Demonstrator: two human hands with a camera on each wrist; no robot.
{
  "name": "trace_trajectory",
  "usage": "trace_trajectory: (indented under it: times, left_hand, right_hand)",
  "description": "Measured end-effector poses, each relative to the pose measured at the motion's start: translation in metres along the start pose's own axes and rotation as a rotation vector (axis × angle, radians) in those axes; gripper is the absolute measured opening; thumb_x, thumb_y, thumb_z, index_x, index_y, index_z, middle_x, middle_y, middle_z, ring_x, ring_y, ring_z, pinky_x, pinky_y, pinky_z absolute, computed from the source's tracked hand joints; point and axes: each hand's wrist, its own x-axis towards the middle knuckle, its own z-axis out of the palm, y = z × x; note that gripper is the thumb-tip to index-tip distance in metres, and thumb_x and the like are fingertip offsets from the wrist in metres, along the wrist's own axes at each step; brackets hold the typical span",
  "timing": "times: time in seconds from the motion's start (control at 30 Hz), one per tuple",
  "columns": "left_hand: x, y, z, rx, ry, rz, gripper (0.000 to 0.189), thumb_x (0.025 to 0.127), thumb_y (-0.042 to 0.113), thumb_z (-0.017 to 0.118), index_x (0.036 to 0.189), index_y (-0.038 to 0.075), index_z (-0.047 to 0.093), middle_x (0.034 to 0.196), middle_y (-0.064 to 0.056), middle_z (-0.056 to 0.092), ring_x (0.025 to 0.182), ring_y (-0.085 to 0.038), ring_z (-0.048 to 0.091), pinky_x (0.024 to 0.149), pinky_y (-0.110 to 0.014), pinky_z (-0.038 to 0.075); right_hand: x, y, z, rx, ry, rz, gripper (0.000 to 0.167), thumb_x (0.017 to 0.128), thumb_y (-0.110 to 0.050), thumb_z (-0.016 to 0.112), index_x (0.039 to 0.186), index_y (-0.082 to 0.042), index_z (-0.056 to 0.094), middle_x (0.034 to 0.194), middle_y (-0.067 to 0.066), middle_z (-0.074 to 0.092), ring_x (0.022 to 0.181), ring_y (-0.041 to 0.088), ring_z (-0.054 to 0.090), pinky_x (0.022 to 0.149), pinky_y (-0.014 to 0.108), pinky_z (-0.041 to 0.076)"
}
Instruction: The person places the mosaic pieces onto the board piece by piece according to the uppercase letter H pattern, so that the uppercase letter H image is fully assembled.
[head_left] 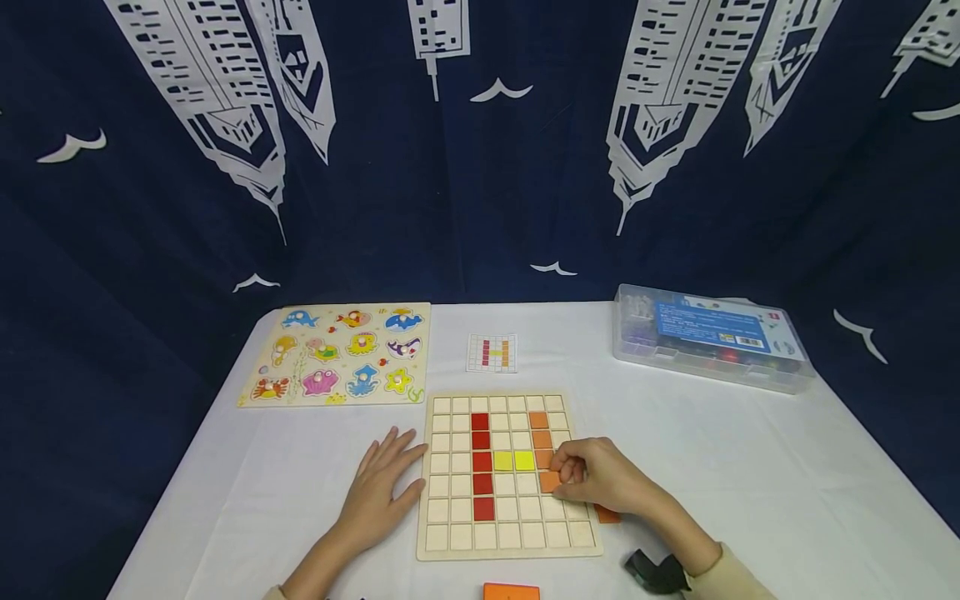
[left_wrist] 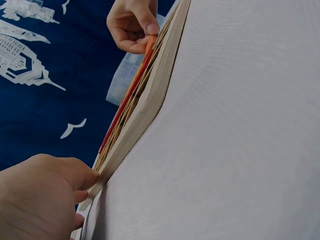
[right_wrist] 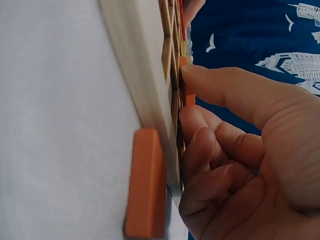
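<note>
A wooden grid board (head_left: pixel 459 542) lies on the white table. In its cells stand a column of red square tiles (head_left: pixel 482 462), two yellow tiles (head_left: pixel 513 460) side by side, and a column of orange tiles (head_left: pixel 540 439). My right hand (head_left: pixel 603 477) pinches an orange tile (right_wrist: pixel 190 95) between thumb and forefinger, at the lower end of the orange column. Fingers spread, my left hand (head_left: pixel 378 496) rests along the board's left edge, thumb and fingertips at the rim. Another orange tile (right_wrist: pixel 146 185) lies beside the board's right edge, partly under the right hand in the head view.
Behind the board lies a small pattern card (head_left: pixel 492 353) with red, yellow and orange squares. A sea-animal peg puzzle (head_left: pixel 337 354) lies back left, a clear plastic case (head_left: pixel 712 337) back right. An orange piece (head_left: pixel 512 592) is at the front edge, a black object (head_left: pixel 654 573) by the right wrist.
</note>
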Motion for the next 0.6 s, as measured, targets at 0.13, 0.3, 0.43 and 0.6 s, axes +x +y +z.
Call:
trace_trajectory:
  times: [0.13,0.3,0.43,0.6]
  left_hand:
    - [0.0,0.0,0.0,0.0,0.0,0.001,0.046,0.086,0.021,0.069,0.131,0.013,0.062,0.148,-0.011,0.049,0.146,-0.036,0.031,0.12,-0.054,0.016]
    - [0.0,0.0,0.0,-0.008,-0.004,-0.002,0.046,0.086,0.02,0.069,0.131,0.013,0.061,0.148,-0.011,0.049,0.146,-0.036,0.031,0.12,-0.055,0.015]
    - [0.0,0.0,0.0,-0.003,-0.006,-0.001,0.046,0.087,0.021,0.069,0.132,0.013,0.061,0.148,-0.011,0.049,0.146,-0.036,0.031,0.12,-0.055,0.015]
    - [0.0,0.0,0.0,0.001,-0.006,-0.001,0.046,0.087,0.021,0.068,0.132,0.014,0.061,0.149,-0.01,0.048,0.146,-0.036,0.031,0.119,-0.056,0.015]
  right_hand:
    - [0.0,0.001,0.0,0.011,-0.003,0.007,0.024,0.074,-0.012,0.084,0.088,-0.007,0.066,0.072,-0.008,0.06,0.065,-0.001,0.052,0.058,0.018,0.05]
    - [-0.001,0.002,0.0,0.017,0.0,0.024,0.024,0.074,-0.014,0.084,0.089,-0.008,0.067,0.073,-0.008,0.061,0.065,-0.001,0.053,0.058,0.019,0.05]
    - [-0.004,0.0,-0.007,0.01,0.022,0.033,0.023,0.075,-0.017,0.084,0.09,-0.01,0.067,0.074,-0.008,0.062,0.065,0.0,0.053,0.058,0.019,0.049]
    - [-0.016,-0.001,-0.025,0.052,0.115,0.029,0.026,0.078,-0.018,0.081,0.099,-0.009,0.068,0.08,-0.001,0.065,0.066,0.004,0.052,0.056,0.021,0.045]
